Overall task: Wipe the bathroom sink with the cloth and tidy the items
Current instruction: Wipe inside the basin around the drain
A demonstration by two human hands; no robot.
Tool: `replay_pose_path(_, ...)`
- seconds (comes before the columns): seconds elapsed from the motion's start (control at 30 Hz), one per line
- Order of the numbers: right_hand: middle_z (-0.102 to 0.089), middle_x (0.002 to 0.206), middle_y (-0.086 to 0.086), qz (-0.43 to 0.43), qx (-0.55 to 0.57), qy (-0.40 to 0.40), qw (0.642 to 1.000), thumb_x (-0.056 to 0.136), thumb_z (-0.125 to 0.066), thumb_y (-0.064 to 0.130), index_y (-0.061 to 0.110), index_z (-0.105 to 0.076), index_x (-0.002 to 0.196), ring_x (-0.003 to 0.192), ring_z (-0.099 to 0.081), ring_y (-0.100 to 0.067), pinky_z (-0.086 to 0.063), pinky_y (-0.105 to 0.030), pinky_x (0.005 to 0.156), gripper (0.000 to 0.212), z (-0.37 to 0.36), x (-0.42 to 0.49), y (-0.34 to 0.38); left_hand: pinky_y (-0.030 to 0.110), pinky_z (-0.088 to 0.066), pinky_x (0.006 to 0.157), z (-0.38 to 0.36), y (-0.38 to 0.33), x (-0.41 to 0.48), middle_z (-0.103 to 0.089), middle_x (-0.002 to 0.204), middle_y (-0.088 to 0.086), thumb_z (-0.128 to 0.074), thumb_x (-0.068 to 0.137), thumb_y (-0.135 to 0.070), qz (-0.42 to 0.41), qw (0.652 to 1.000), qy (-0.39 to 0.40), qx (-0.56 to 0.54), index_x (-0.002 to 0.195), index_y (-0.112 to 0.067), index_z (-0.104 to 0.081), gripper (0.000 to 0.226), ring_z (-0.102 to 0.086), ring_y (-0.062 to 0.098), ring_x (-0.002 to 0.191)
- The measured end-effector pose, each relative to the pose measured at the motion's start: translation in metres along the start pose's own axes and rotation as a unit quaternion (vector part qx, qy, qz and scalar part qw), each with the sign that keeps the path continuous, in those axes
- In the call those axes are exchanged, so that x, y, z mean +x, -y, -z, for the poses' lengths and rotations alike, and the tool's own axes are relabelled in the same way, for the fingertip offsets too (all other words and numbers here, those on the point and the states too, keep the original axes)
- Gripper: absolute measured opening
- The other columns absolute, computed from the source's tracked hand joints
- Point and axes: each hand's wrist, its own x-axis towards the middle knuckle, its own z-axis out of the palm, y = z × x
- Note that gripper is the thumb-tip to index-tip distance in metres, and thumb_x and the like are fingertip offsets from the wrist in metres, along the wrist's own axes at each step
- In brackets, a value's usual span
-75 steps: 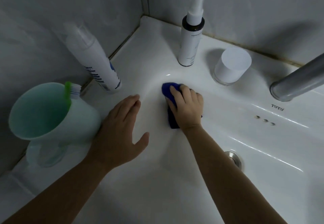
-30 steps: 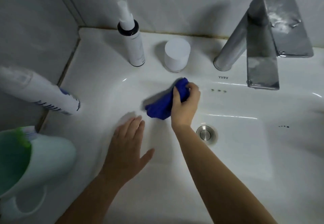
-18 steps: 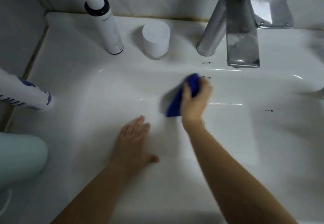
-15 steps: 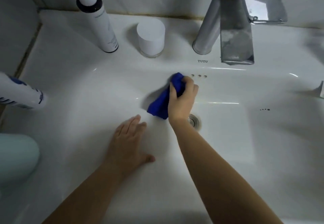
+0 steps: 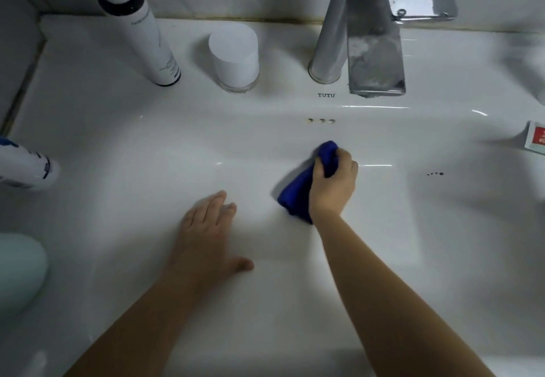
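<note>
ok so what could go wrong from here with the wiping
The right hand grips the cloth below the back ledge; a wide sweep might tip the tall spray bottle or the jar into the sink.
The dark specks to the right lie away from the cloth and could be missed.
The left hand lies flat on glossy porcelain and may slip if leaned on.

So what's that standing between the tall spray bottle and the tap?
A short white jar stands on the back ledge of the sink between the spray bottle and the tap, touching neither, in the head view.
</note>
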Motion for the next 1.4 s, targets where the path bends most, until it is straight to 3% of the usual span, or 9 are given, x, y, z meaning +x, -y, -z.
replay_pose_path(0.2,-0.046,0.119,-0.007,-0.041,-0.064,-0.109,0.991,0.09,-0.05,0.015,0.014,-0.05,0.12,0.096,-0.051,-0.021,-0.033,-0.02,0.084,0.029,0.041,0.035,-0.018,0.043,-0.03,0.092,0.001,0.001,0.002,-0.056,0.125,0.021,-0.039,0.042,-0.083,-0.003,1.0,0.019,-0.016,0.113,-0.007,-0.055,0.105,-0.041,0.029,0.114)
replay_pose_path(0.4,-0.047,0.105,0.002,0.116,-0.097,0.179,0.972,0.087,-0.056,0.01,0.014,-0.056,0.116,0.091,-0.053,-0.017,-0.031,-0.004,0.075,0.029,0.034,0.0,-0.008,0.045,-0.026,0.094,0.007,-0.009,0.001,-0.056,0.123,0.025,-0.058,0.04,-0.081,-0.025,0.999,-0.015,0.031,0.114,-0.003,-0.058,0.107,-0.037,0.031,0.116)
replay_pose_path(0.53,-0.048,0.101,0.002,0.137,-0.175,0.101,0.97,0.087,-0.058,0.009,0.014,-0.06,0.114,0.078,-0.049,-0.013,-0.033,-0.008,0.068,0.028,0.13,0.022,-0.009,0.05,-0.048,0.084,0.02,-0.044,0.02,-0.06,0.121,0.02,-0.066,0.032,-0.078,-0.041,0.999,0.007,0.001,0.109,-0.004,-0.065,0.107,-0.046,0.032,0.115)
replay_pose_path(0.63,-0.052,0.103,-0.018,0.176,-0.387,-0.005,0.905,0.085,-0.061,0.01,0.005,-0.06,0.111,0.083,-0.051,-0.04,-0.046,-0.039,0.068,0.026,0.198,0.033,-0.032,0.052,-0.045,0.087,0.025,-0.078,0.034,-0.054,0.13,0.019,-0.076,0.021,-0.074,-0.063,0.998,0.013,-0.02,0.12,-0.005,-0.059,0.121,-0.053,0.035,0.117)
replay_pose_path(0.73,-0.053,0.094,-0.029,0.263,-0.509,0.004,0.82,0.071,-0.069,-0.006,-0.005,-0.059,0.101,0.072,-0.05,-0.045,-0.047,-0.047,0.057,0.032,0.201,0.058,-0.054,0.042,-0.023,0.109,0.015,-0.089,0.039,-0.018,0.153,0.011,-0.069,0.046,-0.075,-0.025,0.999,0.022,-0.041,0.145,-0.011,-0.023,0.127,-0.02,0.027,0.14)
replay_pose_path(0.87,-0.055,0.092,-0.027,0.317,-0.444,-0.025,0.838,0.077,-0.06,0.003,-0.003,-0.06,0.096,0.071,-0.052,-0.044,-0.049,-0.046,0.055,0.021,0.159,0.105,-0.042,0.053,-0.045,0.086,-0.01,-0.072,0.039,-0.05,0.132,0.022,-0.036,0.045,-0.087,-0.052,0.997,0.028,-0.043,0.121,0.002,-0.056,0.118,-0.042,0.03,0.121)
replay_pose_path(1.1,-0.064,0.092,-0.015,0.423,-0.397,0.203,0.789,0.08,-0.05,0.03,0.008,-0.066,0.098,0.067,-0.061,-0.035,-0.053,-0.035,0.051,0.033,0.186,0.033,-0.088,0.042,-0.031,0.089,-0.01,-0.072,0.04,-0.052,0.13,0.022,-0.033,0.045,-0.087,-0.064,0.996,0.038,-0.057,0.118,0.0,-0.058,0.117,-0.035,0.026,0.117)
replay_pose_path(1.3,-0.059,0.091,-0.02,0.329,-0.388,0.04,0.86,0.079,-0.047,0.025,0.005,-0.064,0.098,0.071,-0.056,-0.039,-0.051,-0.037,0.059,0.032,0.131,0.087,-0.066,0.045,-0.041,0.089,-0.012,-0.069,0.04,-0.053,0.129,0.023,-0.033,0.045,-0.087,-0.06,0.995,0.043,-0.063,0.117,0.001,-0.059,0.116,-0.035,0.025,0.116)
replay_pose_path(1.4,-0.059,0.097,-0.013,0.414,-0.334,0.191,0.825,0.082,-0.049,0.034,0.015,-0.056,0.108,0.077,-0.06,-0.034,-0.05,-0.032,0.063,0.033,0.168,0.036,-0.095,0.053,-0.046,0.084,-0.009,-0.071,0.038,-0.052,0.13,0.022,-0.034,0.044,-0.086,-0.058,0.996,0.035,-0.066,0.118,0.001,-0.058,0.117,-0.035,0.026,0.118)
